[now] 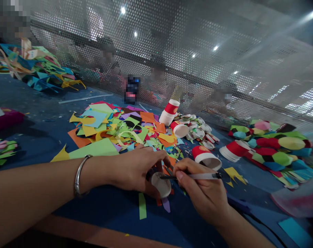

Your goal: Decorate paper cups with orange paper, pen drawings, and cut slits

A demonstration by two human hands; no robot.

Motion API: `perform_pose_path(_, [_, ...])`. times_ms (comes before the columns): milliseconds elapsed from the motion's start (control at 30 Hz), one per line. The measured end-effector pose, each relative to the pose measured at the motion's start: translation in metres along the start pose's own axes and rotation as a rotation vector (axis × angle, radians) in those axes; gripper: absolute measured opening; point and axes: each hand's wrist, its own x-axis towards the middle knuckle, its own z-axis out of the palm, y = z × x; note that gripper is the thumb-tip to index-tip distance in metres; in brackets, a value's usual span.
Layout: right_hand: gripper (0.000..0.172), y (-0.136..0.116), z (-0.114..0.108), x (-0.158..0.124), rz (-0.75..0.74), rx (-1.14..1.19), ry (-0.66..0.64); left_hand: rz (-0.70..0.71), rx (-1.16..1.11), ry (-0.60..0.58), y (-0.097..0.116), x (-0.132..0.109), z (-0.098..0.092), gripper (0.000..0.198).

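My left hand point(135, 168), with a silver bangle on its wrist, grips a small round white paper piece point(161, 186) by its edge. It is tilted toward me and bears faint dark lines. In my right hand point(200, 189) is a pen point(203, 176) with a pale, see-through barrel and a black end. Its tip points at the upper part of the white face; I cannot tell if it touches. Coloured paper scraps point(120, 127) are heaped just beyond my hands, and a red and white paper cup point(208, 158) lies on its side beyond my right hand.
A blue table point(99, 210) extends under everything. Stacked paper cups point(169, 112) stand beside a heap of round white pieces point(198, 127). Paper-covered crafts point(278, 144) lie at right, more paper point(42, 65) far left. A perforated panel point(151, 38) rises behind; a dark cable point(262, 224) runs at lower right.
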Motion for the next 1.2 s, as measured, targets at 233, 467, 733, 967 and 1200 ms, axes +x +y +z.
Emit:
perform_pose_path(233, [0.018, 0.0031, -0.0006, -0.0022, 0.024, -0.007, 0.012, -0.015, -0.001, -0.006, 0.0012, -0.0002, -0.0008, 0.062])
perform_pose_path(467, [0.017, 0.0038, -0.0012, -0.0032, 0.021, -0.003, 0.015, -0.009, -0.021, -0.015, 0.0001, -0.0001, -0.0002, 0.060])
perform_pose_path(733, [0.018, 0.0022, 0.0000, -0.0017, 0.020, -0.002, 0.011, -0.008, -0.010, -0.012, 0.0005, 0.0001, -0.0008, 0.063])
perform_pose_path(967, [0.018, 0.0005, -0.0009, -0.0020, 0.020, 0.019, 0.003, 0.001, -0.013, 0.002, -0.0011, 0.0001, 0.0007, 0.062])
perform_pose_path(1200, [0.019, 0.0030, -0.0024, -0.0039, 0.050, 0.027, -0.023, -0.009, -0.031, -0.016, -0.0001, -0.0007, -0.0005, 0.060])
